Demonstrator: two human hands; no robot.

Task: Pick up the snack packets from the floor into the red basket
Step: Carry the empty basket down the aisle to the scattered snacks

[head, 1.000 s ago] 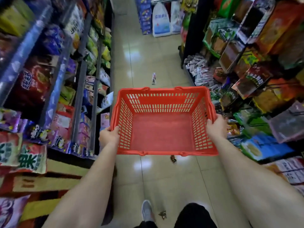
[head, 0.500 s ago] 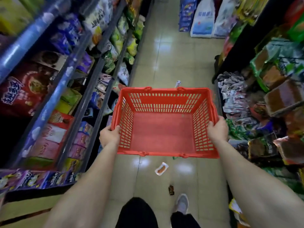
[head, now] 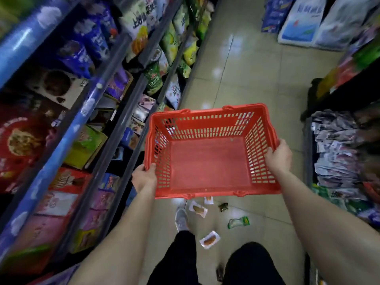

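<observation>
I hold an empty red basket point(head: 209, 112) in front of me above the aisle floor. My left hand point(head: 144, 176) grips its left rim and my right hand point(head: 279, 156) grips its right rim. Several snack packets lie on the tiles below the basket, near my feet: a white packet with a brown snack point(head: 198, 209), a small one partly under the basket edge point(head: 208, 200), a dark green one point(head: 223, 207), a green and white one point(head: 238, 222) and a white one with an orange snack point(head: 209, 240).
Snack shelves point(head: 98, 112) line the left side of the narrow aisle. A low bin of silver packets point(head: 339, 149) and more shelves stand on the right. Large white and blue sacks point(head: 302, 19) sit at the far end. My legs and a grey shoe point(head: 181, 220) are below.
I have walked forward along the aisle with the basket held in both hands. The view swung left and down, and more packets on the floor came into sight near my feet.
</observation>
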